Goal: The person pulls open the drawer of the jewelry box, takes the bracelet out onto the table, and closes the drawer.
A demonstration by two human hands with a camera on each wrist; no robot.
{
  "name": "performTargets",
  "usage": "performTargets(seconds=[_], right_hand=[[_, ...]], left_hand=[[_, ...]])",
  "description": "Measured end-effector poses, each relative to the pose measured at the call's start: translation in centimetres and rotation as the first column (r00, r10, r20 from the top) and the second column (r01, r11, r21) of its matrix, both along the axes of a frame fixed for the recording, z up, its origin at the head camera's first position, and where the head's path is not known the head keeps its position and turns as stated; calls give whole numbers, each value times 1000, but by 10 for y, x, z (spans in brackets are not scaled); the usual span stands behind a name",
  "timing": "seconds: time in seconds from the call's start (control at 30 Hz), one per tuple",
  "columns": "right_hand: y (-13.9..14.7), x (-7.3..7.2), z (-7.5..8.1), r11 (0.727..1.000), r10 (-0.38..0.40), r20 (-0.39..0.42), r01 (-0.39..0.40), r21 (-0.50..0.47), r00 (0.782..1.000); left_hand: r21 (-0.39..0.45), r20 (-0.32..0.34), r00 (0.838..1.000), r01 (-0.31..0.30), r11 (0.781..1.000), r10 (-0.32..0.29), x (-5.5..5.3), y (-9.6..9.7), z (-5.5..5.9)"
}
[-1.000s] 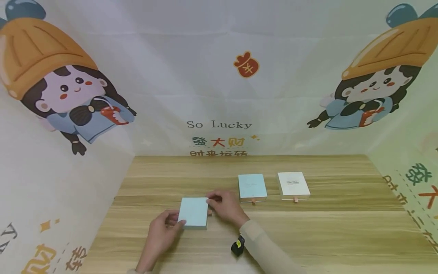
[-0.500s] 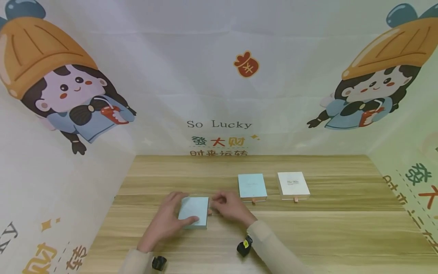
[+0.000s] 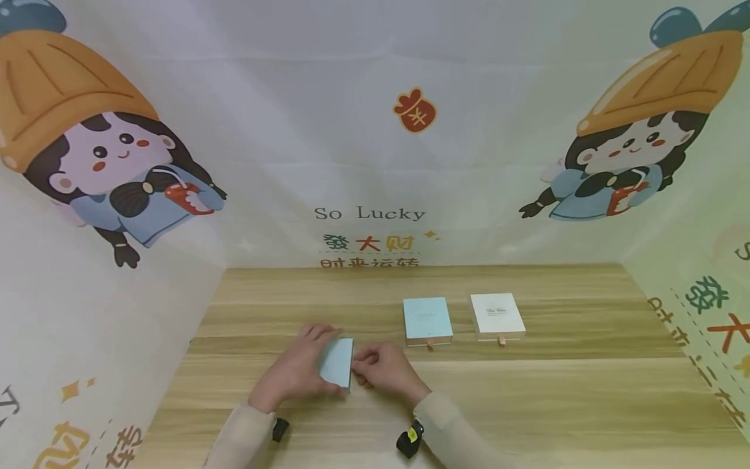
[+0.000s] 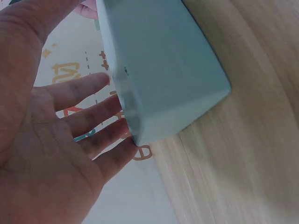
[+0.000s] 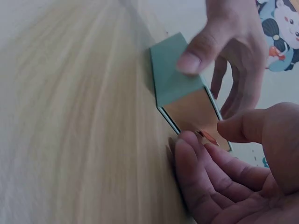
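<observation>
A light-blue drawer box (image 3: 338, 365) lies on the table, its top partly covered by my left hand (image 3: 299, 365). In the right wrist view, the left thumb rests on the near side of the box's sleeve (image 5: 170, 79), with the other fingers across on the far side. My right hand (image 3: 383, 369) is at the box's right end, where the tan drawer front (image 5: 191, 109) shows. Its fingers curl around the small orange pull tab (image 5: 208, 137), and the thumb tip is close beside it. How firmly the tab is pinched is hard to see.
Farther back on the wooden table (image 3: 556, 404) lie a second light-blue drawer box (image 3: 428, 319) and a white one (image 3: 497, 314), both with tabs facing the person. Printed cloth walls (image 3: 281, 163) enclose the table's back and sides.
The left hand has shifted from the box's left edge to reach across its top. The right hand left the top right corner and came to the tab. The head view has turned slightly.
</observation>
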State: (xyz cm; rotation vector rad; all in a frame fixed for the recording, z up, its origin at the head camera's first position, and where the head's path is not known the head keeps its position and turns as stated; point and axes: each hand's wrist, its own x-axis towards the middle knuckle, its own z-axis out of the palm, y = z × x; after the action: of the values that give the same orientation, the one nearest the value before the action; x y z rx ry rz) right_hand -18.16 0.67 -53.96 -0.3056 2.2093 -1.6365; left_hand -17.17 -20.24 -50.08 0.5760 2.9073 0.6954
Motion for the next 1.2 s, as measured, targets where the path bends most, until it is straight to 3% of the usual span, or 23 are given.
performTargets(seconds=[0.17,0.47,0.8,1.2], right_hand=[[-6,3,-1,998,-42,-48,44,42,998],[-11,6,-5,996,-70,-166,77,39,984],[-8,8,-6,983,-94,-281,134,127,955],[4,10,-5,978,-100,-277,145,148,956]], left_hand=[[-18,38,999,-8,1000,9,-1,2,1],[-19,27,1000,-5,1000,6,1,2,3],[-32,22,1000,8,999,-7,-2,2,2],[-42,27,1000,-5,999,6,-1,0,2]])
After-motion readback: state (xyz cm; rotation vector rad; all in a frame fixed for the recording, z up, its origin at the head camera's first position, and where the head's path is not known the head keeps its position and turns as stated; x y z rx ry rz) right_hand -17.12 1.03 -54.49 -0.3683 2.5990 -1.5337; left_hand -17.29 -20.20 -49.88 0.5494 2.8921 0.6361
